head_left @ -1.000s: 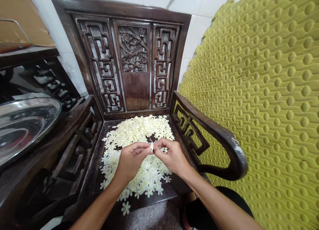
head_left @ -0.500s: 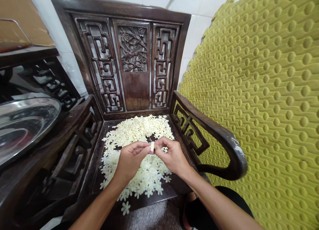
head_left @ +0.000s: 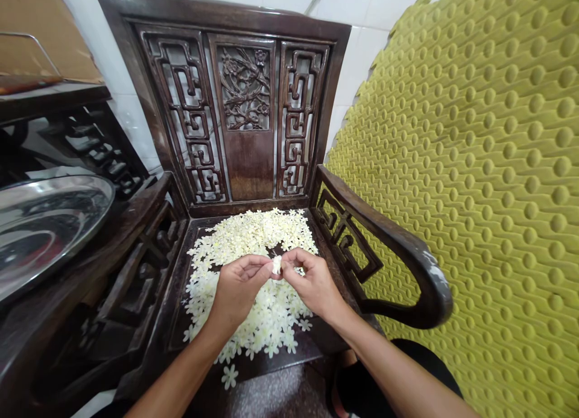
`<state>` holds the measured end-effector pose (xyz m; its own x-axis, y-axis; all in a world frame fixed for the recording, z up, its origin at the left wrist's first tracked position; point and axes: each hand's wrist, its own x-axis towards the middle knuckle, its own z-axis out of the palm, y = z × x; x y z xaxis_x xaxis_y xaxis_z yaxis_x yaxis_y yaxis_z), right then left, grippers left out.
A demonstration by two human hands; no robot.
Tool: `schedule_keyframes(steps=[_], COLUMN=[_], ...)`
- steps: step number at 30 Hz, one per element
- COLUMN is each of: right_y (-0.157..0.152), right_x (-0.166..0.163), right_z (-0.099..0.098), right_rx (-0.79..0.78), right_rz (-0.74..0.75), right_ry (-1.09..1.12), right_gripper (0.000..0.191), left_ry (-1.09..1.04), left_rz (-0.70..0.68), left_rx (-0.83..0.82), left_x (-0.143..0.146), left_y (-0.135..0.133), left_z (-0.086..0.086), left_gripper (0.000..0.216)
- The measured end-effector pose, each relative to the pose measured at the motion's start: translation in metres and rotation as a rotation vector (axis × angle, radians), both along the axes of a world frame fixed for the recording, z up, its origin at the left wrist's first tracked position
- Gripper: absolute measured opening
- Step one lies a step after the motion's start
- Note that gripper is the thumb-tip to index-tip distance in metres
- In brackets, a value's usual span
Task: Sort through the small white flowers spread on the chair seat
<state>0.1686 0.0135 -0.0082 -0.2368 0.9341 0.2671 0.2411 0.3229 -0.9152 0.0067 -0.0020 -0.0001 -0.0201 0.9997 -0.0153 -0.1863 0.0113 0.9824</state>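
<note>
From my station I see both bare hands raised over a dark wooden chair (head_left: 249, 167), whose carved back stands at the far side. The left hand (head_left: 239, 285) has thumb and forefinger brought together, clamped on the left side of a small white piece (head_left: 277, 265); the right hand (head_left: 312, 282) pinches its right side in the same way, the fingertips of the two hands near each other. The piece is held above the middle of the seat (head_left: 323, 339); I cannot tell whether it is one blossom or several pressed together. Beneath and around my hands, pale flowers spread over the seat: a dense, creamier far pile (head_left: 262, 228) toward the chair back, and a whiter near pile (head_left: 266, 321), partly hidden by the left hand and forearm. A single flower (head_left: 230, 376) lies apart at the seat's near edge. To the left, beside the left armrest (head_left: 136, 222), I see a shiny metal tray (head_left: 93, 222), cut off at the border. To the right, beyond the right armrest (head_left: 393, 234), rises a yellow studded mat (head_left: 465, 146). White wall tiles (head_left: 366, 56) show behind the chair.
</note>
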Motion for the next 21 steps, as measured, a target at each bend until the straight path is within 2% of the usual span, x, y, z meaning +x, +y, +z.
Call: schedule_keyframes(steps=[9,21], right_y=[0.001,0.005], right_x=[0.0,0.002], right_z=[-0.001,0.003], right_rx=[-0.019,-0.069], right_rz=[0.014,0.047], right_ry=[0.043,0.145], right_gripper=[0.008,0.007], left_ry=[-0.027,0.005], left_rz=[0.0,0.181], left_rx=[-0.004,-0.012], left_x=[0.001,-0.007], left_y=[-0.002,0.009], left_z=[0.003,-0.007], left_gripper=[0.012,0.015])
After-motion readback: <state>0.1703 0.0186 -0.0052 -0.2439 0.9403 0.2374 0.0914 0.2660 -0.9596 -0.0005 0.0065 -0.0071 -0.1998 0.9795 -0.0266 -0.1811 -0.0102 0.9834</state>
